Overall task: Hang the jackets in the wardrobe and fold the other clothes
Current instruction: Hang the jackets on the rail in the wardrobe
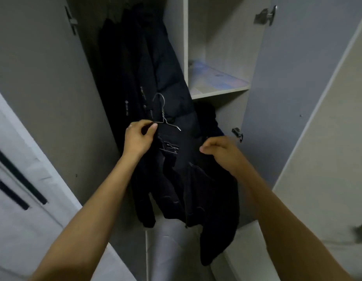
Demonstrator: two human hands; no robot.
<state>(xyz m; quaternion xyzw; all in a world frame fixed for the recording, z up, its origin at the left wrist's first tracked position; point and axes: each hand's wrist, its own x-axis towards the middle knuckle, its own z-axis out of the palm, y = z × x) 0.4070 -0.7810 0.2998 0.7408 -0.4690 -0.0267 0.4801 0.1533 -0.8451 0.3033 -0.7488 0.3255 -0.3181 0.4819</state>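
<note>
A dark jacket (182,185) hangs in front of me, its inner label facing me. A thin wire hanger (164,116) sticks out of its collar, hook upward. My left hand (138,137) pinches the jacket's left shoulder together with the hanger's arm. My right hand (221,153) grips the jacket's right shoulder. Behind it, in the left compartment of the open wardrobe (185,47), hang several dark coats (147,78).
The wardrobe's right compartment has a pale shelf (218,84) with dark clothing (206,116) stuffed below it. The open right door (281,88) stands beside my right arm, the left door (44,82) beside my left. Tiled floor (168,250) lies below.
</note>
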